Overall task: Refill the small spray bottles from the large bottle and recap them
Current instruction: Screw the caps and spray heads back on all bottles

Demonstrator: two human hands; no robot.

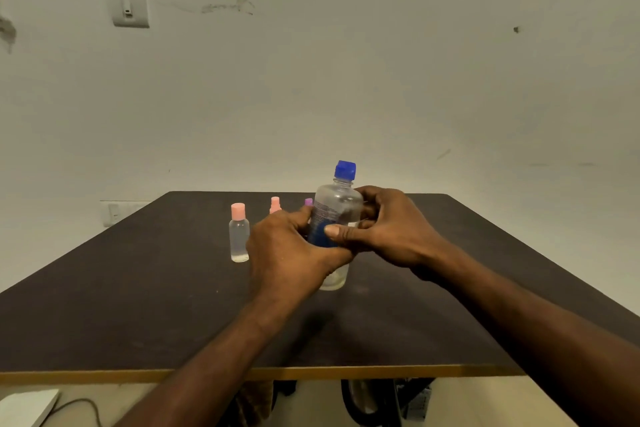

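1. Clear plastic, blue-labelled, the large bottle [334,218] stands upright on the worktop [104,305], its long axis vertical, with both hands wrapped round its middle.
2. Left hand [289,250] curls round the bottle's left side; right hand [384,229] grips its right side, thumb laid across the label. Both are equally near it.
3. Above the hands, the blue cap [345,170] is screwed on and free of either hand; by my judgement, one hand must climb straight up to it.
4. Left of the large bottle, a pink-capped small bottle [239,234] stands capped.
5. Behind the left hand, a second pink cap [275,204] and a purple cap [308,202] show, bodies hidden.
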